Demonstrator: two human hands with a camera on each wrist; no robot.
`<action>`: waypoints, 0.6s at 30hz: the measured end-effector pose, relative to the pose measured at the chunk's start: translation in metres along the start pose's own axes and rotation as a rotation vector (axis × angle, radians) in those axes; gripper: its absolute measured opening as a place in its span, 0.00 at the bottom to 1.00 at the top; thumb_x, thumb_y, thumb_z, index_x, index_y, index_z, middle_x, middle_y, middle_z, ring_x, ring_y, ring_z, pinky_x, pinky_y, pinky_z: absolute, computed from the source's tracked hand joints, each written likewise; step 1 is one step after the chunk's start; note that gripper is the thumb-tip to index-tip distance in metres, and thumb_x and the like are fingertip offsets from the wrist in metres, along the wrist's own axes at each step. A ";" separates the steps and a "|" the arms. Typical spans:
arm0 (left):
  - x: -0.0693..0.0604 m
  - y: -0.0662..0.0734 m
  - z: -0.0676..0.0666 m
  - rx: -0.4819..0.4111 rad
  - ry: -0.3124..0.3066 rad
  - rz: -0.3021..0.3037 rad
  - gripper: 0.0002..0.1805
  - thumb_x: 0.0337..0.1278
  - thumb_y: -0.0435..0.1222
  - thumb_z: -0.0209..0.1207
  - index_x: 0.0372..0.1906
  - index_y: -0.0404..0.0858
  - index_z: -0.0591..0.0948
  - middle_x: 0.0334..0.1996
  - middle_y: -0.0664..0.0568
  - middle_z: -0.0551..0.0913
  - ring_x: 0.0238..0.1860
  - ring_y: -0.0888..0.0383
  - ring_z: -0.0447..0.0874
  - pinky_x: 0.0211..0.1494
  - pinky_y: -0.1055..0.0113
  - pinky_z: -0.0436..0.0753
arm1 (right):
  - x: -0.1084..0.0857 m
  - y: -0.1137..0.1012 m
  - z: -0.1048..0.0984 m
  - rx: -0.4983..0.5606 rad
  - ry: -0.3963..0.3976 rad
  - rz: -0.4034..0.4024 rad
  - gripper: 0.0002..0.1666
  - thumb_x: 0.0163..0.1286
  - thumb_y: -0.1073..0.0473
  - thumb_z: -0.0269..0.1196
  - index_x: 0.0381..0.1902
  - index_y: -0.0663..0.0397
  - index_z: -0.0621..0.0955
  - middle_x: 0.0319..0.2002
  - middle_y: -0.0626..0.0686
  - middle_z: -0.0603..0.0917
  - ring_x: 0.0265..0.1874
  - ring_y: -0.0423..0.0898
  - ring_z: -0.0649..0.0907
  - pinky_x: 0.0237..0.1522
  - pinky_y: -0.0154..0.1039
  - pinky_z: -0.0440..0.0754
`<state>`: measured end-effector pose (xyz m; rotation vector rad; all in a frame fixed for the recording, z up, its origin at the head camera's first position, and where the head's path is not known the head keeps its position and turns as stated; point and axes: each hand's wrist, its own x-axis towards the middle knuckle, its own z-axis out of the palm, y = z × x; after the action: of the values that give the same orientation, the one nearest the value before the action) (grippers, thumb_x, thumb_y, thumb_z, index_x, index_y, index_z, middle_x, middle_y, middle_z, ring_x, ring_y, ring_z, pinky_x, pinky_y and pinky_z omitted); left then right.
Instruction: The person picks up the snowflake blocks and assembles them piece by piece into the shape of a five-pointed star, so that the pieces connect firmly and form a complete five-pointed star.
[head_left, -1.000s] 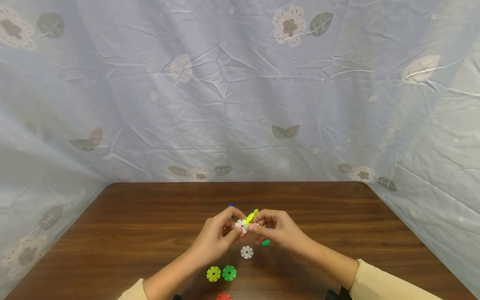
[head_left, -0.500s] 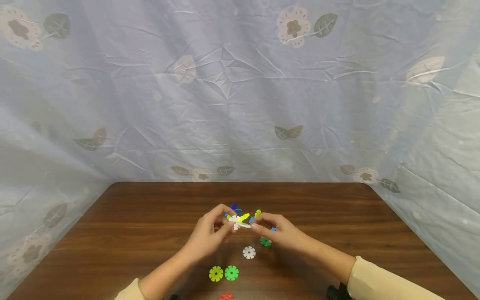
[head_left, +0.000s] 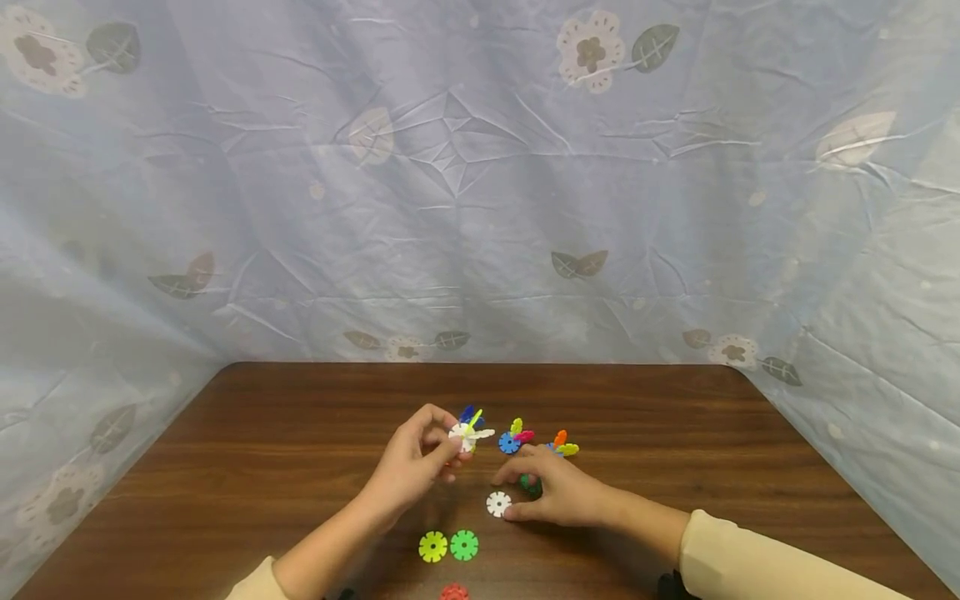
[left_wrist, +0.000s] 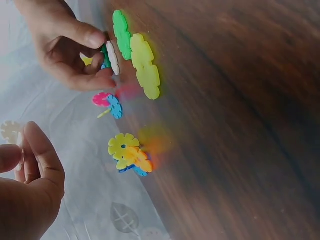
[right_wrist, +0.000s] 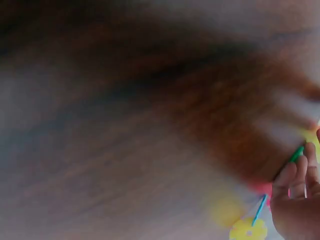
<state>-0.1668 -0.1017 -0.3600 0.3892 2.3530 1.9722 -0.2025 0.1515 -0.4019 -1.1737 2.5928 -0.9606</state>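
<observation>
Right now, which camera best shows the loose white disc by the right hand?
The head view: the white disc shows face-on, its notches and centre hole visible beside the right hand. The left wrist view shows it nearly edge-on; I can't make it out in the right wrist view.

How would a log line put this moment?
left hand: holds joined discs; right hand: at white disc; table: yellow disc, green disc

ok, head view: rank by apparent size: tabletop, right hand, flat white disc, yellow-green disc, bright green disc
1. Tabletop
2. Right hand
3. Yellow-green disc and bright green disc: look alike, not ranked
Unsure: flat white disc, slightly smaller-looking, but farther from camera
</observation>
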 end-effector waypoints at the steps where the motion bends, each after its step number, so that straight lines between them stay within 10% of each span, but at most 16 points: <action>1: 0.000 0.000 0.000 -0.002 -0.006 -0.002 0.09 0.75 0.29 0.56 0.53 0.30 0.72 0.38 0.35 0.89 0.37 0.58 0.85 0.38 0.69 0.87 | 0.000 0.000 0.001 -0.007 0.002 -0.013 0.19 0.67 0.49 0.75 0.52 0.47 0.87 0.50 0.47 0.88 0.49 0.40 0.76 0.50 0.34 0.73; 18: -0.001 -0.001 0.002 -0.073 -0.111 -0.024 0.13 0.76 0.34 0.58 0.52 0.29 0.71 0.42 0.32 0.89 0.35 0.58 0.87 0.41 0.67 0.88 | -0.008 -0.001 -0.002 0.054 0.057 -0.029 0.12 0.70 0.54 0.71 0.44 0.52 0.82 0.37 0.47 0.86 0.34 0.31 0.79 0.34 0.28 0.82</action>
<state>-0.1655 -0.0999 -0.3618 0.4517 2.2023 1.9645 -0.1973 0.1574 -0.4000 -1.1906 2.5823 -1.0791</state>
